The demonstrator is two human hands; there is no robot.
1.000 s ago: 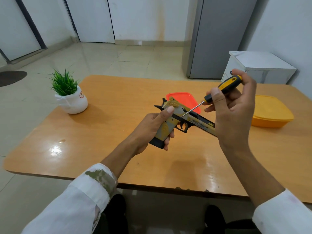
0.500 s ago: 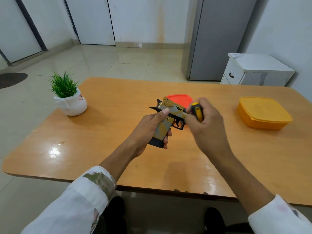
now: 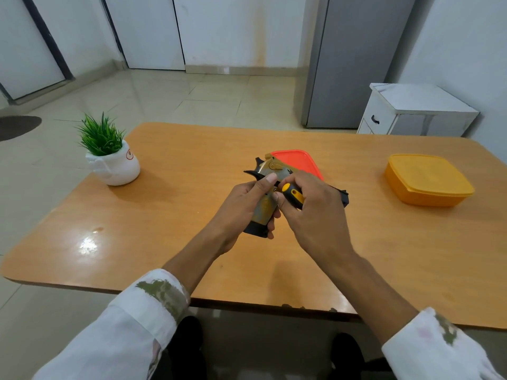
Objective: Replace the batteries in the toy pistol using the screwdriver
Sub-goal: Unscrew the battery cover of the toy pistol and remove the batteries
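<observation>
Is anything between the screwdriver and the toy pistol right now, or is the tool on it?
Nothing visible is between them. The right hand holds the screwdriver close against the toy pistol, which the left hand grips. The tool's tip is hidden behind the right hand, so contact with a screw cannot be confirmed.

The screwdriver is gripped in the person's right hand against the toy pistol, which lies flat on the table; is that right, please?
Not quite: the head view shows the toy pistol held up off the table by its grip in the left hand, not lying flat. The screwdriver is gripped in the right hand against it.
</observation>
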